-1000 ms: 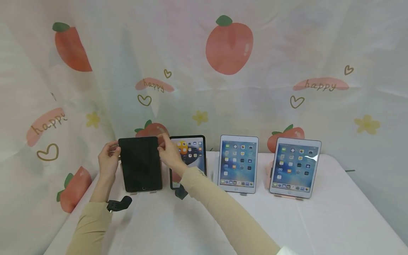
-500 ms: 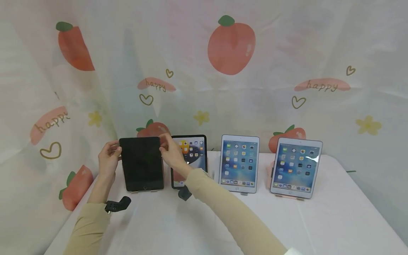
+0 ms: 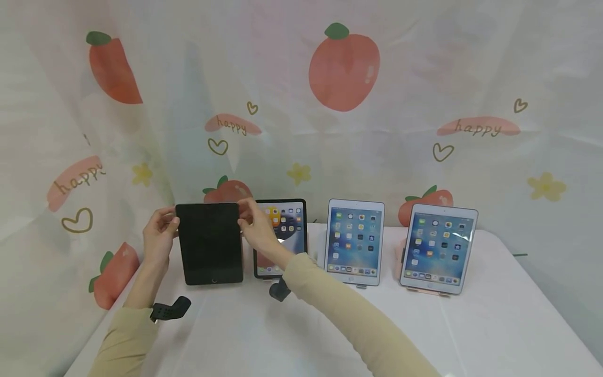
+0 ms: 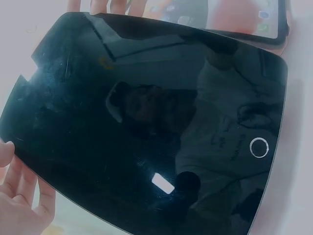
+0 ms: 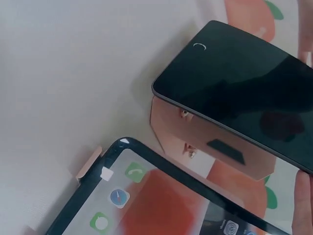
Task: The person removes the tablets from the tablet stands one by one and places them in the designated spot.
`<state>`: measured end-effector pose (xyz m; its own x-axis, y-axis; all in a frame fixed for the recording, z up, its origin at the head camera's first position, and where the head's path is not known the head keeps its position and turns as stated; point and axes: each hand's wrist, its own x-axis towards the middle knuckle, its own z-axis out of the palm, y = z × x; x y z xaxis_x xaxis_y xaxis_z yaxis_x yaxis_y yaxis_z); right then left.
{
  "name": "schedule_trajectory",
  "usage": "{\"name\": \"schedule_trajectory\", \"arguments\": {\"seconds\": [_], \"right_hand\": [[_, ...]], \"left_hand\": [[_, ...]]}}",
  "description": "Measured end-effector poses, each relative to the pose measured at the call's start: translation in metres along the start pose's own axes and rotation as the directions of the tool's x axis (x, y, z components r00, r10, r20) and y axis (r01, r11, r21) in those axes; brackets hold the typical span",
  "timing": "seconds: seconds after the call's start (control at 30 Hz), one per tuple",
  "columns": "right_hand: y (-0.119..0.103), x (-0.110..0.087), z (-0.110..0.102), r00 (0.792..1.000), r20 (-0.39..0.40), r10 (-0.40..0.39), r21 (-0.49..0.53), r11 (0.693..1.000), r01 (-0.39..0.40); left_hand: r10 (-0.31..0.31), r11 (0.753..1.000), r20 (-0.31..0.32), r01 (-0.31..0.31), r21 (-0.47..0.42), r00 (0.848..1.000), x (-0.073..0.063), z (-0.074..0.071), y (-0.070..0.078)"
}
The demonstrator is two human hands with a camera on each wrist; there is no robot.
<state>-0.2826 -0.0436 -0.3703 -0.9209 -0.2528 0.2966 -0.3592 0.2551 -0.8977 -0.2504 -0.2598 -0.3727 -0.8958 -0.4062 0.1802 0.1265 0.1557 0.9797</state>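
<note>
A black tablet (image 3: 210, 243) with a dark screen and a round home button stands at the left of a row of tablets. My left hand (image 3: 159, 235) grips its upper left edge between thumb and fingers. The upper right edge is pinched by my right hand (image 3: 259, 228). In the right wrist view, the tablet's lower end sits in front of a rose-gold folding stand (image 5: 168, 122), seemingly off its support lips. Reflections cover the dark glass (image 4: 146, 127) in the left wrist view.
Close on the right stands a black-framed tablet (image 3: 294, 243) with a lit screen, partly behind my right forearm. Two white tablets, one upright (image 3: 353, 241) and one slightly turned (image 3: 438, 248), rest on stands further right. A white cloth (image 3: 377, 324) covers the table; a fruit-print curtain (image 3: 264, 157) hangs behind.
The black tablet has shifted slightly toward me, and the stand's lips beneath it, visible before, are now hidden. Both hands keep their hold. The head view has shifted slightly.
</note>
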Motion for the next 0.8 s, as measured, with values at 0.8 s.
{"name": "schedule_trajectory", "arguments": {"seconds": [0.8], "right_hand": [[-0.011,-0.038,-0.001,0.998,0.068,0.007,0.03,1.0,-0.009]], "left_hand": [[-0.05,0.999,0.154,0.048,0.014,0.987,-0.04,-0.032,0.009]]}}
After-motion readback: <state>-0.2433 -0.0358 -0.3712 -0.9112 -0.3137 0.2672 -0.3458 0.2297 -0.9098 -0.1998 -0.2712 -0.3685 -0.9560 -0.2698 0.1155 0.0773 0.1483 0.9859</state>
